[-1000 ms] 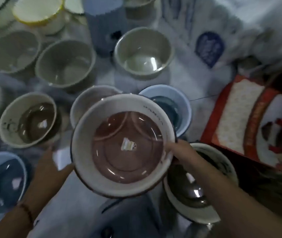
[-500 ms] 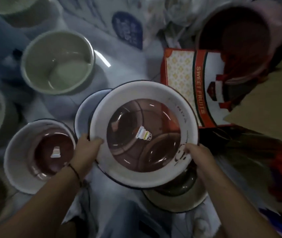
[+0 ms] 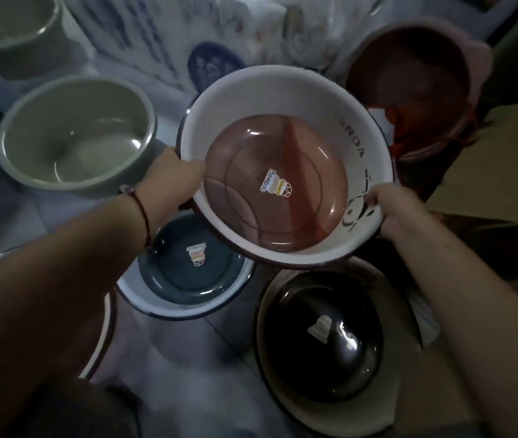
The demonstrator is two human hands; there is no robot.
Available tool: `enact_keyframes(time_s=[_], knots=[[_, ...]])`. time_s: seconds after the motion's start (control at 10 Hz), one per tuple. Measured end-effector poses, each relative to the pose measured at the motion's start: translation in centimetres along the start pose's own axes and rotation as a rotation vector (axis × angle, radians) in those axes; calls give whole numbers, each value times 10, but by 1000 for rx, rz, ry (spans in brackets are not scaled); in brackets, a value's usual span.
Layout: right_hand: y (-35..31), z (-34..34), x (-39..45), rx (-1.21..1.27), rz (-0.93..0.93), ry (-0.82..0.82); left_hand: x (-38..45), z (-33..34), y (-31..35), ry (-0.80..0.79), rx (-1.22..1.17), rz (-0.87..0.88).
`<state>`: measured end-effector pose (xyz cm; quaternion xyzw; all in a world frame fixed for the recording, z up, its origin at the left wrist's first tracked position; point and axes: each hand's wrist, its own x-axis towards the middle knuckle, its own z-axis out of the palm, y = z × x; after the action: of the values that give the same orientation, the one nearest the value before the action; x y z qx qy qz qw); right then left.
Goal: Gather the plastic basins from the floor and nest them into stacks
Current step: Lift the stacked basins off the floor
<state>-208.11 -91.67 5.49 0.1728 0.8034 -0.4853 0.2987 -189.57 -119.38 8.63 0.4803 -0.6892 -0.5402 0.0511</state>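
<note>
From the head view I have the white basin with the brown bottom [image 3: 286, 165] lifted off the floor, held by both hands at opposite rims. My left hand [image 3: 172, 178] takes the rim at about nine o'clock, thumb hooked over the edge into the bowl with the fingers out of sight beneath; my right hand [image 3: 393, 210] pinches the rim at about four o'clock, thumb on the inner wall beside the printed panda, fingers curled underneath. I judge the two-sided hold is there to keep the basin level and steer it, mouth up, onto a matching one. Below it, toward seven o'clock, sits a white basin with a blue bottom [image 3: 188, 273], partly covered by the held one; at five o'clock lies a basin with a black bottom [image 3: 324, 336]. A grey-green basin [image 3: 74, 134] stands at nine o'clock, just beside my left wrist, and another pale one [image 3: 8, 30] at eleven o'clock. A reddish-brown basin with a pink outside [image 3: 409, 77] sits at two o'clock; it looks the likeliest partner by colour, though I cannot tell its size. The floor [image 3: 172, 352] is pale grey and smooth, dimly lit. Printed white plastic sacks [image 3: 169, 36] lie at twelve o'clock, and brown cardboard [image 3: 497, 159] at three o'clock.
</note>
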Motion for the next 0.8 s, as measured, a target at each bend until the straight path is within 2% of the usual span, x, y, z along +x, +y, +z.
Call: enact_keyframes(time_s=[0.1, 0.2, 0.4, 0.5, 0.7, 0.8], knots=[[-17, -28, -31, 81, -38, 45, -20, 11, 9, -79, -12, -12], [-6, -64, -72, 73, -69, 40, -49, 20, 0, -138, -6, 0], [44, -119, -117, 26, -8, 70, -105, 51, -31, -225, 13, 122], [71, -135, -134, 21, 28, 94, -128, 63, -43, -265, -4, 125], [127, -152, -149, -54, 81, 123, -147, 69, -61, -409, 54, -22], [158, -155, -151, -193, 163, 69, -156, 68, -79, -468, 221, -21]])
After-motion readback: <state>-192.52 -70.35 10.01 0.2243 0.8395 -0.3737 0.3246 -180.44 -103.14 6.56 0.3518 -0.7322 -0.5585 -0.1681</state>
